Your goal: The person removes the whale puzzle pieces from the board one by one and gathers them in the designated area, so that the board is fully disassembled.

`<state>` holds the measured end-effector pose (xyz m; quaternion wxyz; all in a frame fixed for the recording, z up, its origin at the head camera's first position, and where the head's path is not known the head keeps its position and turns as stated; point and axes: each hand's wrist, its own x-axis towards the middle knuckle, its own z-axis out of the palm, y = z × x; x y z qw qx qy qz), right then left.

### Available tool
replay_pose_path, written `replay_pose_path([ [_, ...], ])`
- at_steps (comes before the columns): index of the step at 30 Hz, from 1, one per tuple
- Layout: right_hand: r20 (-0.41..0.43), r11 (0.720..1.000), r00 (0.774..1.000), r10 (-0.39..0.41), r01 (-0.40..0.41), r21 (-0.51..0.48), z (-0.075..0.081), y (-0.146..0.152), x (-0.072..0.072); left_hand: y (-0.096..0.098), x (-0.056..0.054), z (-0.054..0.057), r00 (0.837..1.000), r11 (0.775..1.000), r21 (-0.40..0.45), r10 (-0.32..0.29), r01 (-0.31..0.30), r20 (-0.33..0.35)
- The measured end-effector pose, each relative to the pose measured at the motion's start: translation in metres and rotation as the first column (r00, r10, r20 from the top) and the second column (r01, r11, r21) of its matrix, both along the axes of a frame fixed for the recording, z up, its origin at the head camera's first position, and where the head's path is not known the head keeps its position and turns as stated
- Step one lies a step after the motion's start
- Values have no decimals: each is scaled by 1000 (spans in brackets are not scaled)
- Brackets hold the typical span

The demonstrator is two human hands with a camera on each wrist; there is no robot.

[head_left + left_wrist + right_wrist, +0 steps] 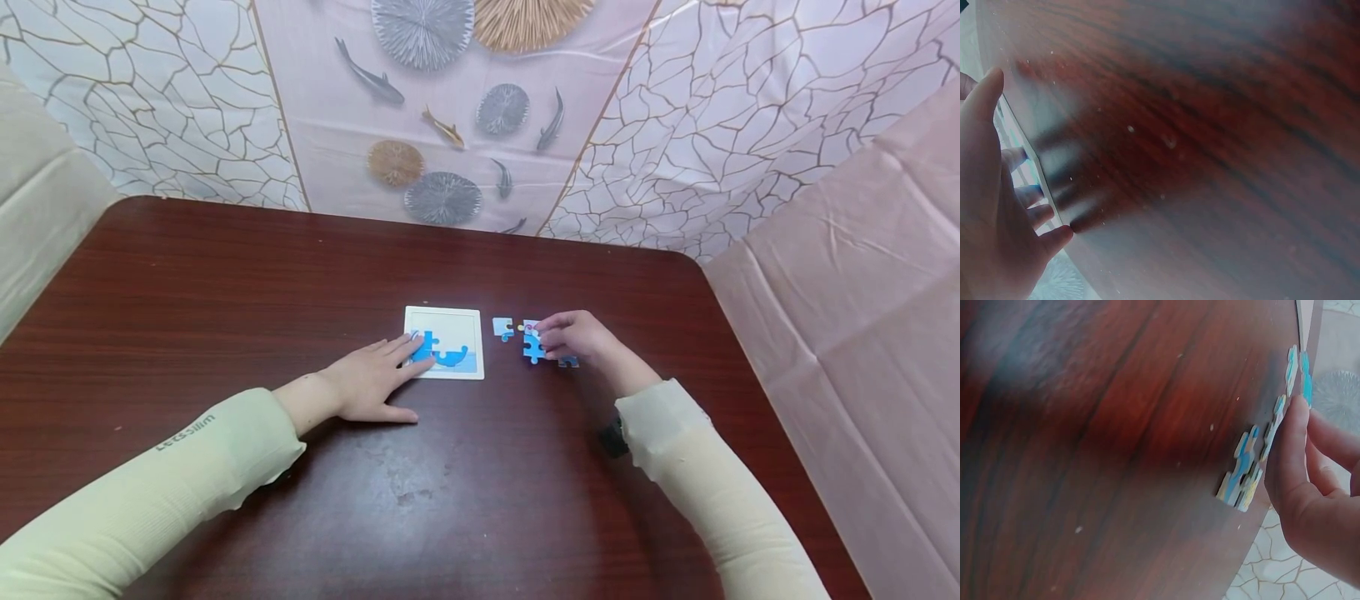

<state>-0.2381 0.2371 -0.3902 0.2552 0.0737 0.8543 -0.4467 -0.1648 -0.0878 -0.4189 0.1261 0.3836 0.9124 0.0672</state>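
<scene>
My left hand [371,382] lies flat with fingers spread, their tips over the left side of a white square puzzle tray [474,317]. Blue jigsaw pieces [452,357] sit in the tray's lower part, some hidden under those fingers. To the right of the tray, my right hand [581,337] pinches a blue puzzle piece [1306,380] between thumb and fingers, tilted on edge in the right wrist view. Near it, a pale loose piece [501,327] lies on the table, and another loose piece [568,362] shows below the fingers. My right hand hides part of the loose group.
The dark reddish wooden table [465,500] has rounded far corners. A patterned cloth [442,108] hangs behind its far edge, and a pale pink cloth [847,275] borders the right side. Near the right forearm, a black object [613,439] shows under the sleeve.
</scene>
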Motion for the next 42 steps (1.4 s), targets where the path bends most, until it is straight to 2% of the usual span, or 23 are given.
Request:
replay_pose_path([
  [16,-10,999,1000,5,-5,37,-2,5,4,0,0,-1,1000,1000,4,-1,1,-5],
  [26,-18,996,999,-26,28,88,-3,7,1,1,-1,1,1000,1000,-2,1,-1,-2],
  [42,-53,997,998,18,-14,80,-2,10,0,1,0,1,1000,1000,-2,-5,5,-5],
])
